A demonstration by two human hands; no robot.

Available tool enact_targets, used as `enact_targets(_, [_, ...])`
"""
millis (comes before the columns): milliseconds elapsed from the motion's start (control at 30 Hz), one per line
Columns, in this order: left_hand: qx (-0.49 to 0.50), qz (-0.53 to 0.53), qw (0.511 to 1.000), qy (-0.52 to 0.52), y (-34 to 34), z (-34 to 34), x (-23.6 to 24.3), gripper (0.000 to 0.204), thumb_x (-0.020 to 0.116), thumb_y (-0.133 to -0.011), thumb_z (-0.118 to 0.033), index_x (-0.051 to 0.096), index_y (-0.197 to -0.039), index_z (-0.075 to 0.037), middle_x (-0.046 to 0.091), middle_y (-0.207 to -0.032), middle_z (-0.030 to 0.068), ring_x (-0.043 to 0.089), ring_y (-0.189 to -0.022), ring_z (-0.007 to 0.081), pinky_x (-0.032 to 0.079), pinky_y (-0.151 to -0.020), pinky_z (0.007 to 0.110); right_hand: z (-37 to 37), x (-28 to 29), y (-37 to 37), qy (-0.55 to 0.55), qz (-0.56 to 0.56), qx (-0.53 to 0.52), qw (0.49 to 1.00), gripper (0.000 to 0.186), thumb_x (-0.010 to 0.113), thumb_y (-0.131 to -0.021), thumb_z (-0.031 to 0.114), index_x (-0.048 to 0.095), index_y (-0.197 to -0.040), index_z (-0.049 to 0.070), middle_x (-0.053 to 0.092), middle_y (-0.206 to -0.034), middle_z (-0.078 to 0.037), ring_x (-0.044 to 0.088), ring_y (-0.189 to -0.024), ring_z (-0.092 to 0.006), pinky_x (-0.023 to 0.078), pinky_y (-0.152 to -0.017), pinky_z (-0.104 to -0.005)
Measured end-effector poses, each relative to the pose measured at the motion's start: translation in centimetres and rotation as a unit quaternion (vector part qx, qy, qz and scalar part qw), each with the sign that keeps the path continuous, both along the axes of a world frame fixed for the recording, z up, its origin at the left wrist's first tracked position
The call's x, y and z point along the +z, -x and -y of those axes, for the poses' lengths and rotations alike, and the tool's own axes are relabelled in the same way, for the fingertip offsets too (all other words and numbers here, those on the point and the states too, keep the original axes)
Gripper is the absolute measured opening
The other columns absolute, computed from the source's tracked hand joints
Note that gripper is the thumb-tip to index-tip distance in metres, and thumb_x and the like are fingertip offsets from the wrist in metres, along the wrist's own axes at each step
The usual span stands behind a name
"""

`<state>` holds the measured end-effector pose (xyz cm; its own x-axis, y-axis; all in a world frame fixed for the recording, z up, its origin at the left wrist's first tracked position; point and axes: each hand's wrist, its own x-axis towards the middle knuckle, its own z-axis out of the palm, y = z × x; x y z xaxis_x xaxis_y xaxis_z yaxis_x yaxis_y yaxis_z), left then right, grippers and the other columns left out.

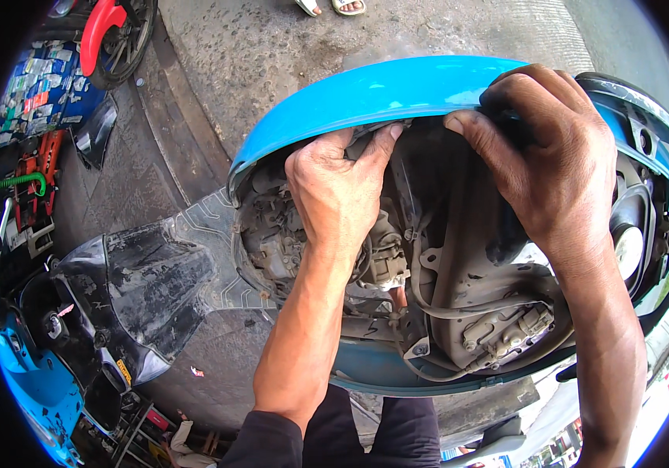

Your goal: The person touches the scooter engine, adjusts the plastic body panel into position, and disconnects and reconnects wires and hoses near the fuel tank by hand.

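The long glossy blue side panel (373, 82) arches over the scooter's exposed body, where grimy engine parts (387, 253), hoses and brackets show. My left hand (338, 187) is closed at the panel's inner lower edge, thumb up beside a small dark part, with its other fingertips hidden underneath, so what they hold is unclear. My right hand (545, 156) grips the same panel near its right end, fingers bent over the edge and thumb against the underside. Dark shadow hides the space between and behind my fingers.
The worn black footboard (139, 281) and blue front bodywork (38, 382) lie left. A red-fendered wheel (116, 39), red metal equipment (44, 175) and a loose dark panel (94, 132) stand upper left. Another person's sandaled feet (334, 6) are at the top on concrete ground (225, 54).
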<state>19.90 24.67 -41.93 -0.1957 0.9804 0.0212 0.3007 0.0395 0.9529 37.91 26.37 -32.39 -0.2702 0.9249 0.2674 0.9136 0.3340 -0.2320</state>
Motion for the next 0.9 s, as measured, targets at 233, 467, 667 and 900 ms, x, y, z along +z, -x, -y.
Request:
enact_targets(233, [-0.091,-0.192,0.968,-0.136,2.0,-1.0,-0.9,0.024,0.086,-0.082,-0.015,0.079,-0.103,-0.005,0.077,-0.093,0.0146,0.073,-0.085,0.0363,0.057,-0.076,0.041,-0.1,0.1,0.2,0.009,-0.011,0.015,1.0,0.025,0.087,-0.079,0.018,0.07,-0.087,0.001,0.069,-0.09,-0.011,0.067,-0.084,-0.0307,0.054,-0.075,-0.0388])
enact_targets(467, [-0.097,-0.24,0.964,-0.057,2.2,-0.9,-0.9,0.028,0.081,-0.088,-0.029,0.078,-0.102,-0.005,0.075,-0.093,0.0184,0.071,-0.085,0.0432,0.056,-0.075,0.051,-0.3,0.4,-0.2,0.034,-0.017,0.017,0.999,0.024,0.087,-0.078,0.017,0.071,-0.087,0.001,0.069,-0.09,-0.011,0.067,-0.085,-0.0309,0.054,-0.076,-0.0392])
enact_targets(667, [-0.127,-0.219,0.967,-0.015,1.6,-0.8,0.1,0.023,0.08,-0.087,-0.012,0.077,-0.107,-0.003,0.076,-0.099,0.0192,0.073,-0.091,0.0413,0.057,-0.079,0.044,-0.4,0.6,0.2,0.038,-0.027,0.017,0.999,0.024,0.088,-0.078,0.014,0.071,-0.087,0.001,0.069,-0.09,-0.012,0.066,-0.085,-0.0309,0.054,-0.077,-0.0391])
enact_targets(900, [-0.134,-0.309,0.939,-0.074,1.3,0.1,-0.5,0.029,0.08,-0.084,-0.017,0.072,-0.105,0.001,0.074,-0.096,0.0221,0.069,-0.095,0.0436,0.051,-0.09,0.053,-0.4,0.2,0.3,0.045,-0.024,0.017,0.999,0.024,0.087,-0.077,0.016,0.071,-0.088,0.001,0.069,-0.09,-0.013,0.067,-0.085,-0.0323,0.054,-0.077,-0.0398])
